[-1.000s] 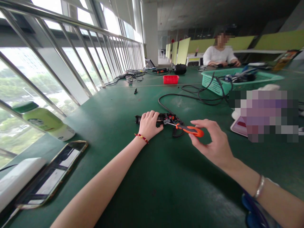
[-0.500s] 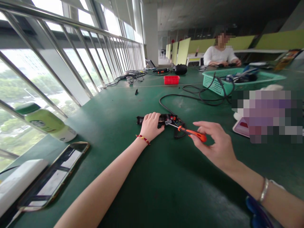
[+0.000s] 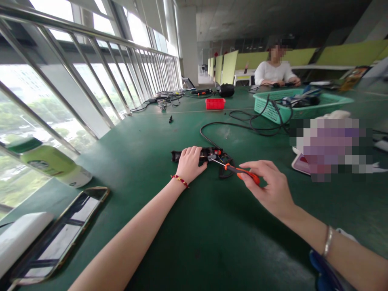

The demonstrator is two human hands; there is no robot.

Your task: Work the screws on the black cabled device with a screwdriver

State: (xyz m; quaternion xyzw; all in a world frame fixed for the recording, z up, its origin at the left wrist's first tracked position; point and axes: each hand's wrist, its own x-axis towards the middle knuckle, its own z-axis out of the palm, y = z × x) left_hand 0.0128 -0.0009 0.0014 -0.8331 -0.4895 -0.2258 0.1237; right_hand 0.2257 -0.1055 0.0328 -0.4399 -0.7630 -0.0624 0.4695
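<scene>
Tilted more steeply than in the earlier frame is the orange-and-black screwdriver with the thin metal shaft, its butt end now lower in the picture; the whole view is also shifted slightly. By the right hand the handle is gripped, the thumb and bent fingers being closed around its rear part. The shaft is pointed leftward into the exposed inner parts of an opened, elongated black device with small red and grey pieces; whether a screw is met by the tip cannot be told. The device is laid flat on the dark green tabletop, near its middle, and is held down by the left hand, whose fingers are closed over its black body. Beside the device a thin black cable is looped toward a turquoise perforated plastic basket. Beyond the hands a small red plastic box is seen. At the left, a dark-screened phone is placed near a green-and-white bottle.
</scene>
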